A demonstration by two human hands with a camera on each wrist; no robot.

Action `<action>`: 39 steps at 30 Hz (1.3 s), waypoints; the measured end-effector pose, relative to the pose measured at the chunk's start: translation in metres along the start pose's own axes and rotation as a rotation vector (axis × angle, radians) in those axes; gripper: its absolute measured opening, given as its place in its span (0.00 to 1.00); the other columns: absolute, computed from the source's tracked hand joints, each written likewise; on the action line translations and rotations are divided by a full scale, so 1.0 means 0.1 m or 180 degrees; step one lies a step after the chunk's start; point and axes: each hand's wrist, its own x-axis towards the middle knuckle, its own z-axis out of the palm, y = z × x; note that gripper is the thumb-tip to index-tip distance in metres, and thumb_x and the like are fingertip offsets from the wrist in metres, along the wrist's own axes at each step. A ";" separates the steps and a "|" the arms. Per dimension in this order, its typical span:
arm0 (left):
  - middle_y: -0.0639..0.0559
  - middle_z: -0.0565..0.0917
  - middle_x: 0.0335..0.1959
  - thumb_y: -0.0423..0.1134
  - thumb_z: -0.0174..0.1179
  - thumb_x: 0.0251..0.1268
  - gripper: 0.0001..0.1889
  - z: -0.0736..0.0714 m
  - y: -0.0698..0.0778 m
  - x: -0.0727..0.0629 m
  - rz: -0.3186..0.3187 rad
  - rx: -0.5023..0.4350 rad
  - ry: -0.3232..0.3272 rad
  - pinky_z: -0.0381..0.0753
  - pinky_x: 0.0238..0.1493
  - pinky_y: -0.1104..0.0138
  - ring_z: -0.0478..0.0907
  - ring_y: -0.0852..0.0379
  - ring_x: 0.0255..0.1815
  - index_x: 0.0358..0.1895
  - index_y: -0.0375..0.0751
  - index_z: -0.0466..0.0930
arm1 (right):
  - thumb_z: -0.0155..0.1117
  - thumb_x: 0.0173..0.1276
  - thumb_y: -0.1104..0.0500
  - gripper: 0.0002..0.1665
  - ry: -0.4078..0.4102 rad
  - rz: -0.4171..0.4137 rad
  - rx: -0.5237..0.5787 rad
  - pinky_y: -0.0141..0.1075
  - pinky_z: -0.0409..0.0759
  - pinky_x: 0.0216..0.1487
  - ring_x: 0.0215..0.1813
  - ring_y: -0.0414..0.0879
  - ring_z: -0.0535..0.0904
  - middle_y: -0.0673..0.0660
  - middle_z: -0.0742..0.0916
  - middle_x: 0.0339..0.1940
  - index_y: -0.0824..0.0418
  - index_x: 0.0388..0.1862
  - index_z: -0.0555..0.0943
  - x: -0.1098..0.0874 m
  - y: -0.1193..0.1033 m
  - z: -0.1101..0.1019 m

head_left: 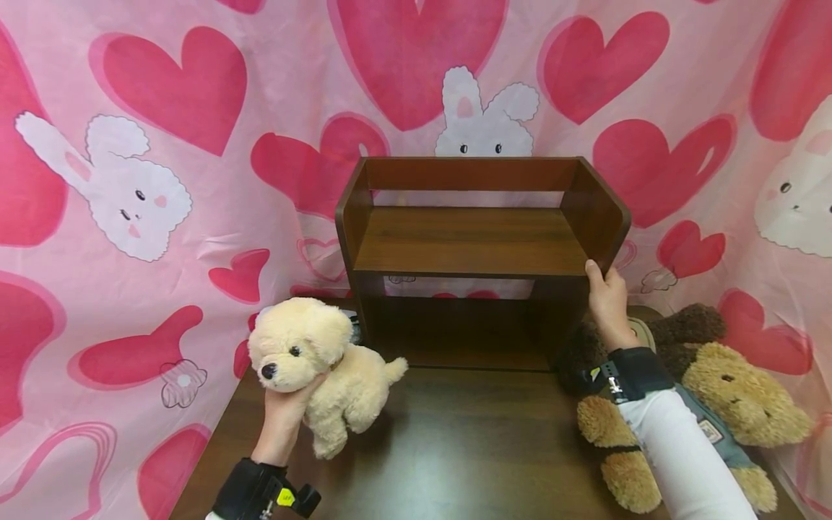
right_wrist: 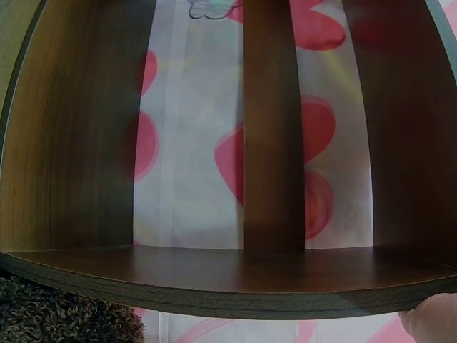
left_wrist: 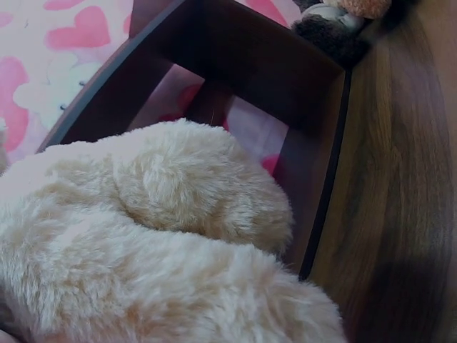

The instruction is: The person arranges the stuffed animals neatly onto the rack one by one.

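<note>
A cream plush dog [head_left: 364,379] is held up left of a two-tier brown wooden shelf [head_left: 471,242]. My left hand [head_left: 286,415] grips the dog from below, around its neck and chest, with most of the fingers hidden by fur. In the left wrist view the dog's fluffy back [left_wrist: 143,243] covers much of the shelf. My right hand [head_left: 609,303] holds the front edge of the shelf's right side panel, at the height of the middle board. Part of that hand [right_wrist: 432,321] shows at the panel's edge in the right wrist view. Both tiers hold nothing.
The shelf stands at the back of a brown wooden table [head_left: 455,440]. A tan teddy bear [head_left: 747,397] in grey-blue clothes lies at the right, partly under my right forearm, with a dark brown plush [head_left: 692,328] behind it. A pink heart-and-rabbit curtain [head_left: 279,65] surrounds the table.
</note>
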 end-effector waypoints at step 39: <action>0.50 0.71 0.53 0.29 0.64 0.51 0.30 0.40 0.74 -0.14 0.0066 -0.0125 -0.0243 0.70 0.51 0.66 0.67 0.54 0.53 0.57 0.45 0.61 | 0.38 0.72 0.47 0.28 0.0128 -0.0116 -0.0109 0.42 0.61 0.48 0.47 0.51 0.64 0.66 0.74 0.47 0.73 0.49 0.68 0.02 0.04 0.01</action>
